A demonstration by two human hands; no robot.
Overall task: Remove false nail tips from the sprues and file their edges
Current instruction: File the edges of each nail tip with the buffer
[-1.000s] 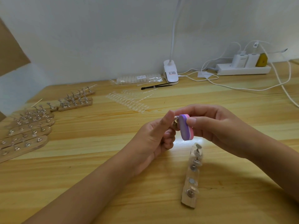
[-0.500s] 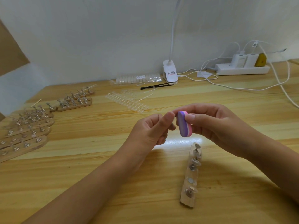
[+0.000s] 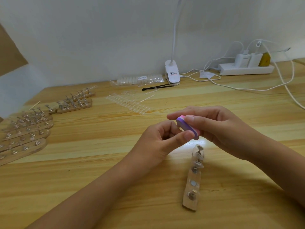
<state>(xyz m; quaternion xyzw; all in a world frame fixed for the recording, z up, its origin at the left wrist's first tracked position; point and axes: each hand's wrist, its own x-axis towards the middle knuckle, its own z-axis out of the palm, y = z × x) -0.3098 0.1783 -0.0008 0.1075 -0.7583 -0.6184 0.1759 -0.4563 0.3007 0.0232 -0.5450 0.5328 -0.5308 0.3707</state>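
Tilt was the change: a second earlier you held the buffer block (image 3: 187, 128) upright in your right hand (image 3: 219, 129), and by this moment its top had swung off to the left so that it lay slanted, pinched between your thumb and fingers. Your left hand (image 3: 158, 142) had gone from thumb-up to curled fingers, the thumb tip touching the block's lower end. Whether a nail tip sat in that pinch could not be made out, since it would be small and clear. I read that as one edge being filed, or the tip being turned for its next edge, with most of the job still ahead. The sprues (image 3: 128, 103) with tips attached lay well beyond your hands on the wooden table (image 3: 82, 162), a wooden strip of stands (image 3: 194, 179) just below your hands, and more such strips (image 3: 24, 134) at far left. Against the white wall stood a clip lamp (image 3: 172, 73), a bagged set of tips (image 3: 138, 80) and a power strip (image 3: 245, 69) with chargers.
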